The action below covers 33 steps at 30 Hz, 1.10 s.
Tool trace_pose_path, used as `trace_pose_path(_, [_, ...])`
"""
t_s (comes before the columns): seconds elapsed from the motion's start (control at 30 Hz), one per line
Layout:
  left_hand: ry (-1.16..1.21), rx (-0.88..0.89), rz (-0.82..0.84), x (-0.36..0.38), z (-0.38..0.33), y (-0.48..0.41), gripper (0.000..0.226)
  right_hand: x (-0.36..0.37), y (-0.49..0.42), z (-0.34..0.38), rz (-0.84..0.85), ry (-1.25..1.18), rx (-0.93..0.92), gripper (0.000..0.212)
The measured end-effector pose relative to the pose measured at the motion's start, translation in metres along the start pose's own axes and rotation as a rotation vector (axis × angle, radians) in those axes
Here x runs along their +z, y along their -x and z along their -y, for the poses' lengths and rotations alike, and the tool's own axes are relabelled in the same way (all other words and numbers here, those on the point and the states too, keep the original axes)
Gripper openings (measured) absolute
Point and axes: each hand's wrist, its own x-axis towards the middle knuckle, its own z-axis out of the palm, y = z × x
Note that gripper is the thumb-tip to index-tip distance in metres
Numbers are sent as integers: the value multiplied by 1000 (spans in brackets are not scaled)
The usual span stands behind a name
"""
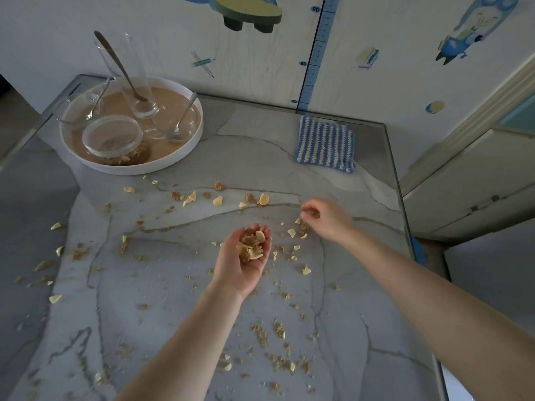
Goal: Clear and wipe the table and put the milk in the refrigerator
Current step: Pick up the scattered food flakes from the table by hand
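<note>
Cereal crumbs and pale flakes (218,200) lie scattered over the grey marble-look table (173,285). My left hand (246,260) is palm up over the table's middle, cupped around a small heap of gathered crumbs and flakes. To its right, my right hand (324,217) hovers low over the table with fingertips drawn together near a few flakes; whether it pinches a crumb I cannot tell. A blue-and-white striped cloth (325,143) lies folded at the back right. No milk is in view.
A round white tray (188,151) at the back left holds a tall glass with a spoon (136,82), glass bowls with spoons, and a lidded glass jar of cereal (115,143). A decorated wall runs behind; the table's right edge (405,215) borders a doorway.
</note>
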Motion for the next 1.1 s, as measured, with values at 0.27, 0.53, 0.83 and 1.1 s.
trace_pose_path(0.27, [17,57,-20,-12,-6,5,31,40,30,23,191,145,-204,40])
trace_pose_path(0.53, [-16,71,-87,-20,-3,8,31,29,37,22,171,153,-223,22])
trace_pose_path(0.83, [-51,50,-52,-10,22,10,27,-3,63,56,224,-330,-234,14])
trace_pose_path(1.1, [30,47,-40,-12,16,16,26,2,55,-2,159,52,-63,35])
